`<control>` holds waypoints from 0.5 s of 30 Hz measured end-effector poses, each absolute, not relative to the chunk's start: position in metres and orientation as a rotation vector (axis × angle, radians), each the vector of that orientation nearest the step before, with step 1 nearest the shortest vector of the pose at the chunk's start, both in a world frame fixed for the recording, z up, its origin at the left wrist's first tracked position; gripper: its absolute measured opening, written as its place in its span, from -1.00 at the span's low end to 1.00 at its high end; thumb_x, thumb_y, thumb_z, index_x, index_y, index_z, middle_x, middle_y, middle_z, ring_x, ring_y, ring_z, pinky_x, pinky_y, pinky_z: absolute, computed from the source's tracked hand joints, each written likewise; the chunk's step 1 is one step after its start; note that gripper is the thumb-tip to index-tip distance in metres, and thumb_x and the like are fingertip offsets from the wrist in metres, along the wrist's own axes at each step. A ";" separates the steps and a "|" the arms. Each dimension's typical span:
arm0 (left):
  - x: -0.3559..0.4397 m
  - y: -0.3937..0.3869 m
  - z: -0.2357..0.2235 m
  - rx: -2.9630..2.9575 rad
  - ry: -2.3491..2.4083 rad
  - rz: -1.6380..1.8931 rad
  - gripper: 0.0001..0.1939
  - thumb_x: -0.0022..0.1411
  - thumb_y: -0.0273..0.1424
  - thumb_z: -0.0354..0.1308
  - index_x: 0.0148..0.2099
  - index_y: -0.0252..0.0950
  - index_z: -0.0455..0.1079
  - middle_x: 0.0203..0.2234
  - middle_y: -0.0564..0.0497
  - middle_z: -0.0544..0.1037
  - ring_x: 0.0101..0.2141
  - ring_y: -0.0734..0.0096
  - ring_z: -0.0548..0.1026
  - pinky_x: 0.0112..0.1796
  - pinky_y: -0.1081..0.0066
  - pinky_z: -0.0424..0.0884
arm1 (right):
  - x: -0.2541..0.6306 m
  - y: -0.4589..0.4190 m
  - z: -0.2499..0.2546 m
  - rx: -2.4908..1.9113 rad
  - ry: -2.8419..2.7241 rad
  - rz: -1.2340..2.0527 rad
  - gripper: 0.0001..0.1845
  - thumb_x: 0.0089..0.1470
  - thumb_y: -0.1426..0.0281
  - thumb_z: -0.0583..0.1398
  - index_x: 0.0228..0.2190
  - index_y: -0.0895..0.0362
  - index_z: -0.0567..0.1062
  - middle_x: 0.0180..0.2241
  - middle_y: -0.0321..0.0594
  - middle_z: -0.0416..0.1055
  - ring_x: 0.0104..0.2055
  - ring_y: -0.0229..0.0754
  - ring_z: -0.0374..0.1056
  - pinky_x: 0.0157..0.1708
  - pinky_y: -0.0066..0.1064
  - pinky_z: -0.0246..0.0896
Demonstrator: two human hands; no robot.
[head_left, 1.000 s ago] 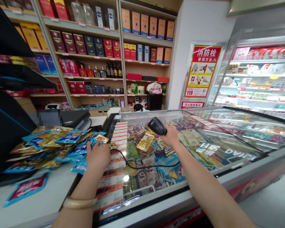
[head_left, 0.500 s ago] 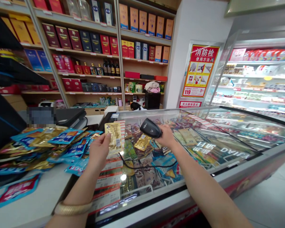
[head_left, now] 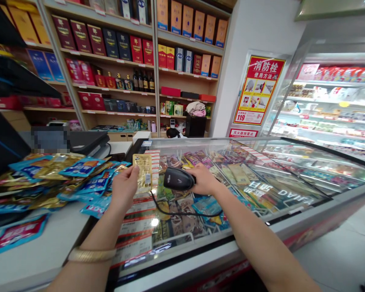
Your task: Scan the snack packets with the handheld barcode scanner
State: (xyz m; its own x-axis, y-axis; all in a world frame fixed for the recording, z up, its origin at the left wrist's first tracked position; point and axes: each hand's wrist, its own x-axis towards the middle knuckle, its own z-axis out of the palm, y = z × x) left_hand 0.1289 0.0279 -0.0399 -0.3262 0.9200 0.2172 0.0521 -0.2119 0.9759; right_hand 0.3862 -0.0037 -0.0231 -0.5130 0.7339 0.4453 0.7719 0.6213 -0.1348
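Observation:
My left hand (head_left: 125,184) pinches the edge of a gold snack packet (head_left: 143,172), held upright with a white printed patch facing me. In my right hand (head_left: 205,179) is a black barcode scanner (head_left: 179,179), gripped by its handle. The scanner's head points left at the packet, with a gap between them. A black cable (head_left: 182,213) loops from near the packet across the glass below my right hand. To the left of my left hand, blue and gold snack packets (head_left: 82,166) are heaped on the counter.
Under both hands stretches a glass-topped freezer (head_left: 295,219) full of packaged goods. One red and blue packet (head_left: 20,233) lies apart on the white counter (head_left: 45,253). Dark checkout equipment (head_left: 4,142) stands at left. Behind are shelves of boxes, and a person's head (head_left: 172,133) shows low down.
The scanner has moved left, nearer the gold packet, and turned more level. The packet stays in my left hand. My view has shifted slightly.

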 end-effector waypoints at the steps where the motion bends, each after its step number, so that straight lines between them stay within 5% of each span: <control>1: 0.129 0.029 -0.041 1.191 1.330 1.617 -0.76 0.11 -0.25 0.09 -0.32 -0.30 0.48 -0.61 0.08 0.50 -0.49 0.33 0.49 -0.45 0.43 0.44 | 0.385 -0.004 -0.023 -1.190 -2.398 -0.112 -0.76 -0.12 0.22 0.32 -0.38 0.08 0.50 -0.42 -0.28 0.55 -0.33 -0.15 0.43 -0.21 -0.39 0.01; 15: 0.129 0.031 -0.043 1.140 1.295 1.623 -0.74 0.05 -0.23 0.13 -0.29 -0.27 0.50 -0.60 0.09 0.50 -0.51 0.34 0.49 -0.45 0.42 0.45 | 0.383 -0.003 -0.026 -1.199 -2.442 -0.132 -0.81 -0.11 0.26 0.30 -0.40 0.07 0.52 -0.45 -0.28 0.55 -0.34 -0.15 0.44 -0.20 -0.39 0.09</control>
State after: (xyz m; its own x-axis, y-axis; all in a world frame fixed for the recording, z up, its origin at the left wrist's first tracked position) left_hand 0.1286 0.0310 -0.0432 -0.3186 0.9298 0.1845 -0.0268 -0.2034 0.9787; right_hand 0.3834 -0.0026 -0.0257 -0.5432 0.7358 0.4043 0.7750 0.6247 -0.0956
